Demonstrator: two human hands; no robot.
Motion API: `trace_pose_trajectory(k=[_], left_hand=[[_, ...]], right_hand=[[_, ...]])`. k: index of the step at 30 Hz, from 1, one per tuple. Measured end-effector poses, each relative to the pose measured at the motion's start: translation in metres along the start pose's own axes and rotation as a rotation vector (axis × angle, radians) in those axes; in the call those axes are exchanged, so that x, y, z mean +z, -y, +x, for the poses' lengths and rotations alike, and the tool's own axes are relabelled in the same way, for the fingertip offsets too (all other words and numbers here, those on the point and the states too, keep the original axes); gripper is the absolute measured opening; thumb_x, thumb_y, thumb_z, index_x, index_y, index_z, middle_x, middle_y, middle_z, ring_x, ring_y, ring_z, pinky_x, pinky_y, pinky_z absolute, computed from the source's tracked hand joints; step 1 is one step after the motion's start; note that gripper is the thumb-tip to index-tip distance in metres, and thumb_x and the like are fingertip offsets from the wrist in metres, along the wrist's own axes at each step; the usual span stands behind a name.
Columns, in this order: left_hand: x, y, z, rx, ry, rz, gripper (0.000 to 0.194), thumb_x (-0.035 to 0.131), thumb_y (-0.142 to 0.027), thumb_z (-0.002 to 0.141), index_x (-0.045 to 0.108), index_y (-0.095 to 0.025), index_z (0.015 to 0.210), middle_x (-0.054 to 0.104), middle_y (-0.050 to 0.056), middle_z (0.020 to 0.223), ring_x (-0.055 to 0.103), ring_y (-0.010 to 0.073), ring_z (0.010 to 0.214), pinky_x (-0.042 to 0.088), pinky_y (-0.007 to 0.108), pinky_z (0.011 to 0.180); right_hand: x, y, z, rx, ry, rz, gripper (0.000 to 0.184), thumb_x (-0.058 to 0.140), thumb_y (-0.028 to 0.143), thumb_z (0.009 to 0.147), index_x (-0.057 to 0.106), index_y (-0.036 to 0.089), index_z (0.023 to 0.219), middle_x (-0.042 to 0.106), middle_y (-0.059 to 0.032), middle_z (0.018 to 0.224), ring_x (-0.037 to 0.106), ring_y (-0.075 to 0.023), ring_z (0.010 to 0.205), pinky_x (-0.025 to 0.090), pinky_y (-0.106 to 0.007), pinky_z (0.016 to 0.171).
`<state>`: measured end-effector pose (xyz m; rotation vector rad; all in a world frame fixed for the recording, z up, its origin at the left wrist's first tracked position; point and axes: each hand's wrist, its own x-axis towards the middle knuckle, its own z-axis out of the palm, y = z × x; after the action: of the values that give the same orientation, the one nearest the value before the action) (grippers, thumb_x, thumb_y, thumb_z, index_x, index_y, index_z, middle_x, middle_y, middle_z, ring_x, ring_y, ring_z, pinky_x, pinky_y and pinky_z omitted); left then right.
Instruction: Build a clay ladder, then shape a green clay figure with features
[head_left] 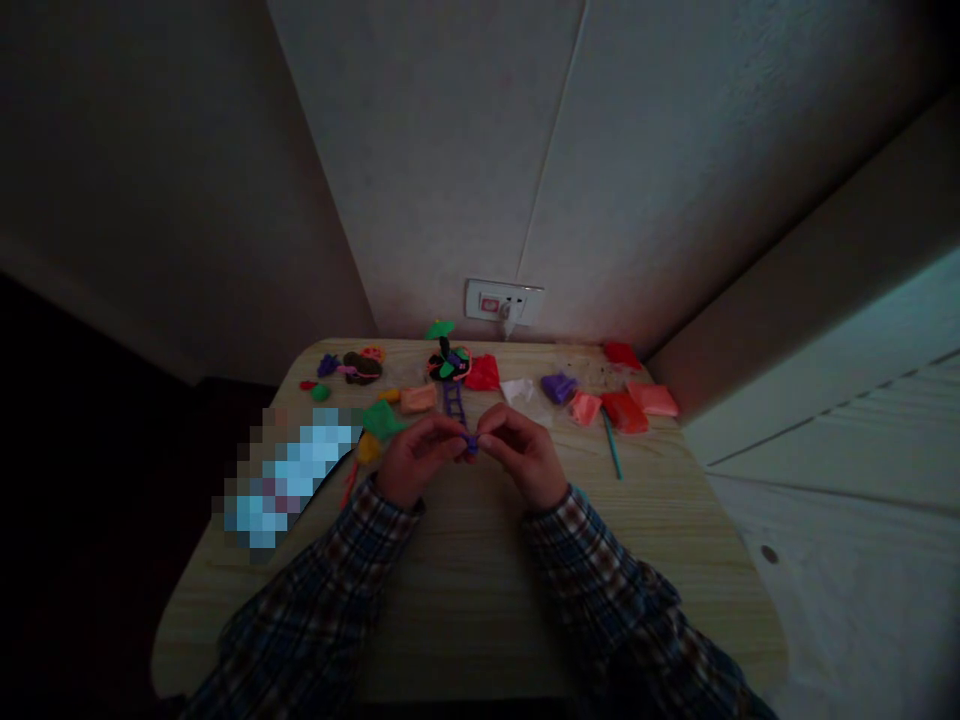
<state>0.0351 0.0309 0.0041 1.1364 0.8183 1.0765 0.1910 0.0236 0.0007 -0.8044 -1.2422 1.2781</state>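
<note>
A small lump of purple clay (471, 441) is pinched between my two hands above the middle of the table. My left hand (421, 455) holds it from the left with closed fingertips. From the other side my right hand (525, 450) grips it between thumb and fingers. Just beyond them lies a purple clay ladder (454, 402), leading up to a dark clay figure (450, 362) with green and pink parts. A green packet (381, 418) and a yellow-orange lump (368, 448) lie close to my left hand.
Red (482, 373), purple (559, 387) and orange (625, 411) clay packets line the table's (675, 560) far part. A teal stick (613, 446) lies at right, a blurred-out bright object (296, 480) at left. Behind, the wall has a socket (504, 302) with a plug.
</note>
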Motion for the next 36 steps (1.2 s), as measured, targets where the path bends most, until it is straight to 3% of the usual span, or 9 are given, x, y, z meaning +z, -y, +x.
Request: trace_pose_trajectory(k=[13, 31, 36], left_hand=[[-0.0052, 0.0036, 0.0016, 0.021, -0.052, -0.013, 0.035, 0.080, -0.044, 0.059, 0.064, -0.015, 0.069, 0.067, -0.001, 0.064, 0.062, 0.0110, 0.057, 0.052, 0.022, 0.058], [-0.0043, -0.0001, 0.0016, 0.041, -0.048, -0.003, 0.034, 0.081, -0.043, 0.058, 0.064, -0.014, 0.064, 0.065, -0.001, 0.061, 0.058, 0.0094, 0.057, 0.048, 0.020, 0.057], [-0.0031, 0.0018, 0.0021, 0.035, -0.050, -0.029, 0.036, 0.079, -0.044, 0.061, 0.064, -0.014, 0.073, 0.065, 0.000, 0.065, 0.060, 0.0103, 0.055, 0.049, 0.022, 0.057]], right_hand=[[-0.0008, 0.0011, 0.0004, -0.038, 0.043, -0.054, 0.021, 0.068, 0.042, 0.075, 0.067, 0.021, 0.077, 0.058, 0.0007, 0.075, 0.056, -0.0111, 0.071, 0.046, -0.025, 0.067], [0.0012, 0.0061, -0.0012, 0.003, 0.044, -0.074, 0.025, 0.073, 0.042, 0.070, 0.061, 0.020, 0.068, 0.055, 0.0024, 0.067, 0.054, -0.0103, 0.064, 0.044, -0.025, 0.062], [0.0018, 0.0053, -0.0009, 0.035, 0.039, -0.040, 0.026, 0.072, 0.043, 0.070, 0.060, 0.020, 0.072, 0.057, 0.0026, 0.069, 0.056, -0.0109, 0.065, 0.045, -0.025, 0.064]])
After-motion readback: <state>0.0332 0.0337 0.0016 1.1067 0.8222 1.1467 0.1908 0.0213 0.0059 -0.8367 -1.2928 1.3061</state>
